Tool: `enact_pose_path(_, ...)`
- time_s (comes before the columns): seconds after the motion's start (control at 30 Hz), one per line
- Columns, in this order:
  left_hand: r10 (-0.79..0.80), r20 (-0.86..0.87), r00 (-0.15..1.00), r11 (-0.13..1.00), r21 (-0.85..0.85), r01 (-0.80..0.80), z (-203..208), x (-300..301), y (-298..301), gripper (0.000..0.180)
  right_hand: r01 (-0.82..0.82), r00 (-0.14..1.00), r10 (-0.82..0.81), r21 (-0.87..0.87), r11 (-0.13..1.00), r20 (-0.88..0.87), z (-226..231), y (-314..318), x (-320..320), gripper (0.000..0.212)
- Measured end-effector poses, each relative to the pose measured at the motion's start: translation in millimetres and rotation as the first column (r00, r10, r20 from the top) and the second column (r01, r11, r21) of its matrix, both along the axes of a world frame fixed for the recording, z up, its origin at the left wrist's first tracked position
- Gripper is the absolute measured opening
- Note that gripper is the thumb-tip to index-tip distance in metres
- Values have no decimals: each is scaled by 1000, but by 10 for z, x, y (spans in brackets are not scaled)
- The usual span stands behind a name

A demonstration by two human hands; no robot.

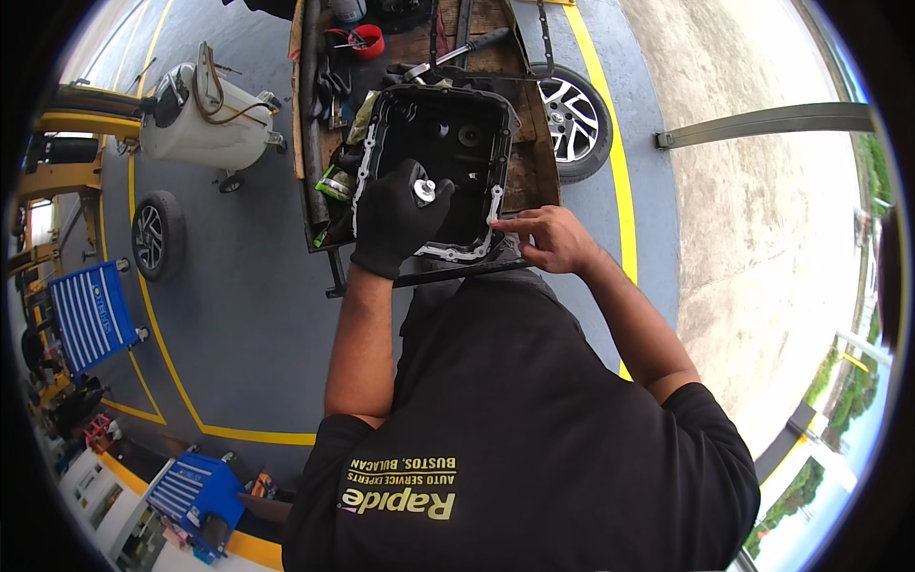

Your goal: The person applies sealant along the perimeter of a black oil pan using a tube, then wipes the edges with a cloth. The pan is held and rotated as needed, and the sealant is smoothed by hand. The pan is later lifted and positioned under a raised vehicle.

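- Nearest to us is the person's black shirt (pixel 534 410), short-sleeved, with yellow print on it; both forearms reach up from it.
- We see the right hand (pixel 558 238) bare, at the near right corner of the pan: its index finger is stretched out with the tip touching the rim, the other fingers are bent, the thumb is apart from the index, and we make out nothing in its grasp.
- We see the left hand (pixel 402 224) in a black glove, over the left part of the pan, its fingers clamped on a small silvery-white piece (pixel 425 191) with a rounded knob; the glove hides the rest of that piece.
- Under both hands we find the dark pan (pixel 453 162), open side up at the near end of the counter (pixel 536 186); a whitish substance (pixel 496 205) lies along its rim on the near, left and right sides.
- Just left of the pan we notice a green-and-black packet (pixel 334 183).
- Beyond the pan we have a long tool with a dark handle (pixel 490 39) and a red cup (pixel 367 41) with things in it.
- Right of the counter, we see a wheel (pixel 572 119) on the grey floor (pixel 257 324).
- Further left we see another wheel (pixel 157 236), a whitish tank (pixel 205 114) with a brown hose, and two blue cabinets (pixel 92 315).
- Far right, we look over pale concrete (pixel 724 229) towards greenery (pixel 853 400).
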State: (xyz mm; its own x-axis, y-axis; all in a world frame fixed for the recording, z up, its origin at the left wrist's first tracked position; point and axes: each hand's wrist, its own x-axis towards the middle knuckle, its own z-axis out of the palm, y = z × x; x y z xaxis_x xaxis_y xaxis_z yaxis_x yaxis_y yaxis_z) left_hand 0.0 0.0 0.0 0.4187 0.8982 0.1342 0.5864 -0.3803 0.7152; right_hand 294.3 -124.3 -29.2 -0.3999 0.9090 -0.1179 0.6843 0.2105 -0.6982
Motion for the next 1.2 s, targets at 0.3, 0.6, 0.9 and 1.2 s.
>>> enact_pose_path(0.3,9,8,1000,1000,5,-9,-5,-25,-42,38,-25,998,25,13,1000,49,-21,-37,-27,79)
enact_pose_path(0.6,13,23,1000,1000,23,-14,5,-19,-78,39,-29,997,28,7,1000,67,-1,-17,-31,80)
enact_pose_path(0.9,6,23,1000,1000,13,-7,-20,-69,-92,39,19,996,-23,43,999,92,-10,-51,-68,78)
enact_pose_path(1.2,17,20,1000,1000,20,-18,-14,-46,-137,39,3,995,-9,64,998,101,-25,-184,-129,81)
